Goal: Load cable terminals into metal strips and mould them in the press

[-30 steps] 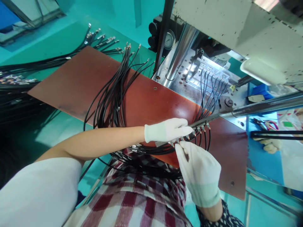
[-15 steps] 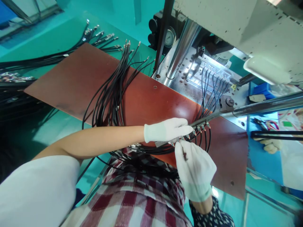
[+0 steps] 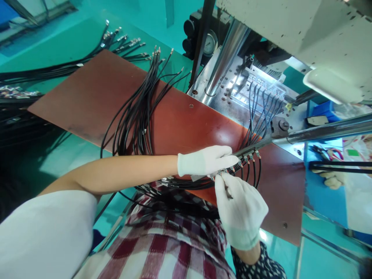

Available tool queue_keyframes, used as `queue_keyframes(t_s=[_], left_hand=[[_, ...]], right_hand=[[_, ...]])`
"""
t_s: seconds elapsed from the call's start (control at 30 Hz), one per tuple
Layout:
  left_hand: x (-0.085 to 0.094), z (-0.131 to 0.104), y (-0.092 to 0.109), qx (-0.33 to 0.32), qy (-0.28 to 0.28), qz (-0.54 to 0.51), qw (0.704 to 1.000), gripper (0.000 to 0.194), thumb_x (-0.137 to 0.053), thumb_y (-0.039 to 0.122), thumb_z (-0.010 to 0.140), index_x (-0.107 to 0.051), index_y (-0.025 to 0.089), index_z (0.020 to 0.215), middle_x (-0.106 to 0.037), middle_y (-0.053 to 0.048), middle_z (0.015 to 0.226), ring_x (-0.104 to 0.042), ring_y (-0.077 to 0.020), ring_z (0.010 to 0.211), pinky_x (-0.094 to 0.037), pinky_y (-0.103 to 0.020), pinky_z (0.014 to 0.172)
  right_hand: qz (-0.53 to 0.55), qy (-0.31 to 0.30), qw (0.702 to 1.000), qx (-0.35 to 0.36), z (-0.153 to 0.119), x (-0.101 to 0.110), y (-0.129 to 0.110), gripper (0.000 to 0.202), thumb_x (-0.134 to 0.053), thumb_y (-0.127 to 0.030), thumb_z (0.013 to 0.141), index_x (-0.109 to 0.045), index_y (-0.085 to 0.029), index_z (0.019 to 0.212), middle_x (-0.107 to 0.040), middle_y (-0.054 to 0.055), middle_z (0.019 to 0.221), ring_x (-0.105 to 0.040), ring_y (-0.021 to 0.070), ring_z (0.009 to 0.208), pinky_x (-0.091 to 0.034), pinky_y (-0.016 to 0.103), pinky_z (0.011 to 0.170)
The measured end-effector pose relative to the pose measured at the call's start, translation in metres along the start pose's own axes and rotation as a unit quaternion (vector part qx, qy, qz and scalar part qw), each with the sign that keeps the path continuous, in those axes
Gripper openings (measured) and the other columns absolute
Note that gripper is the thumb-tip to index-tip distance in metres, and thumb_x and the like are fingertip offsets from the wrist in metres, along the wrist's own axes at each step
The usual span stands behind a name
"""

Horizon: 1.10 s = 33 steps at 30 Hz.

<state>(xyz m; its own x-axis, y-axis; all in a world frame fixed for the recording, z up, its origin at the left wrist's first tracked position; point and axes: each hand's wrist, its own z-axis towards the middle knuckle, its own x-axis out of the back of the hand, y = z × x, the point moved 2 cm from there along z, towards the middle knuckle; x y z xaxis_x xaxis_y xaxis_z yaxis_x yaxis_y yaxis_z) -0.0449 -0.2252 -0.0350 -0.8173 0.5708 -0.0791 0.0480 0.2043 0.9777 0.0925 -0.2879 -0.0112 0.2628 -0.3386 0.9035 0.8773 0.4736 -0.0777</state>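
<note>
My left hand (image 3: 207, 159), in a white glove, lies over a narrow metal bar (image 3: 255, 146) with its fingers closed along it. Small metal cable ends (image 3: 246, 159) sit in a row along the bar's near edge, and black cables (image 3: 254, 174) hang down from them. Close beside it, my right hand (image 3: 241, 209), also gloved, pinches at a cable end (image 3: 213, 177) near the bar's left part. The fingertips cover most of that piece.
Under the bar is a reddish-brown board (image 3: 186, 124), with a bundle of black cables (image 3: 139, 112) across it. A press (image 3: 223, 66) stands at the upper right, several cables (image 3: 263, 100) reaching into its lit fixture. Pliers (image 3: 319, 151) lie on a blue surface (image 3: 325, 201) at right.
The right hand has shifted very slightly, its fingertips still at the cable end. The left hand stays on the bar. The whole view has moved a little.
</note>
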Motion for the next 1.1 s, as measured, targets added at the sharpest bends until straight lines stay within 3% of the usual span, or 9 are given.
queue_keyframes(t_s=[0.2,0.33,0.47,0.63,0.87,1.1], left_hand=[[0.0,0.0,0.002,-0.012,0.006,0.019,1.0,0.034,-0.043,0.044,0.1,-0.039,0.019,0.078,-0.043,0.006,0.066,-0.041,-0.007,0.056,-0.035,-0.021,0.052],[0.0,0.0,0.002,-0.029,0.007,0.061,0.998,0.036,-0.041,0.047,0.1,-0.043,0.018,0.078,-0.047,0.005,0.067,-0.044,-0.0083,0.06,-0.036,-0.023,0.056],[0.0,0.0,0.001,-0.017,0.002,0.058,0.998,0.035,-0.042,0.047,0.099,-0.042,0.018,0.078,-0.047,0.005,0.067,-0.045,-0.0084,0.058,-0.037,-0.023,0.055],[-0.001,-0.001,0.002,0.005,-0.003,0.014,1.0,0.033,-0.042,0.044,0.099,-0.042,0.019,0.077,-0.047,0.006,0.063,-0.047,-0.0082,0.054,-0.038,-0.023,0.053],[0.001,-0.001,0.0,0.028,0.004,0.008,1.0,0.035,-0.042,0.046,0.098,-0.041,0.019,0.076,-0.047,0.005,0.061,-0.047,-0.0084,0.053,-0.036,-0.022,0.049],[0.002,0.0,-0.003,0.016,0.0,0.016,1.0,0.036,-0.043,0.05,0.097,-0.041,0.02,0.076,-0.047,0.005,0.061,-0.046,-0.0086,0.052,-0.036,-0.022,0.049]], right_hand=[[-0.013,-0.004,1.0,-0.005,-0.003,-0.001,0.002,0.023,-0.062,-0.024,0.095,-0.07,-0.02,0.074,-0.064,-0.003,0.06,-0.054,0.0133,0.056,-0.036,0.029,0.063],[0.026,-0.013,1.0,-0.003,-0.011,0.002,0.007,0.013,-0.065,-0.03,0.095,-0.074,-0.02,0.092,-0.072,-0.003,0.074,-0.061,0.0131,0.063,-0.041,0.028,0.067],[0.043,0.013,0.999,-0.021,-0.018,0.006,0.01,0.013,-0.069,-0.027,0.093,-0.073,-0.019,0.102,-0.07,-0.003,0.071,-0.061,0.0119,0.063,-0.043,0.026,0.071],[0.049,0.002,0.997,0.053,-0.017,0.005,0.012,0.012,-0.069,-0.017,0.091,-0.073,-0.02,0.102,-0.074,0.0,0.086,-0.063,0.0135,0.07,-0.044,0.028,0.073],[0.042,0.003,0.996,0.079,-0.012,0.004,0.017,0.008,-0.07,-0.018,0.091,-0.073,-0.019,0.098,-0.075,0.0,0.082,-0.063,0.0133,0.068,-0.043,0.029,0.071],[0.074,0.0,0.992,0.106,-0.016,0.002,0.021,0.023,-0.072,-0.01,0.086,-0.072,-0.017,0.108,-0.075,0.002,0.089,-0.065,0.0151,0.073,-0.046,0.03,0.073]])
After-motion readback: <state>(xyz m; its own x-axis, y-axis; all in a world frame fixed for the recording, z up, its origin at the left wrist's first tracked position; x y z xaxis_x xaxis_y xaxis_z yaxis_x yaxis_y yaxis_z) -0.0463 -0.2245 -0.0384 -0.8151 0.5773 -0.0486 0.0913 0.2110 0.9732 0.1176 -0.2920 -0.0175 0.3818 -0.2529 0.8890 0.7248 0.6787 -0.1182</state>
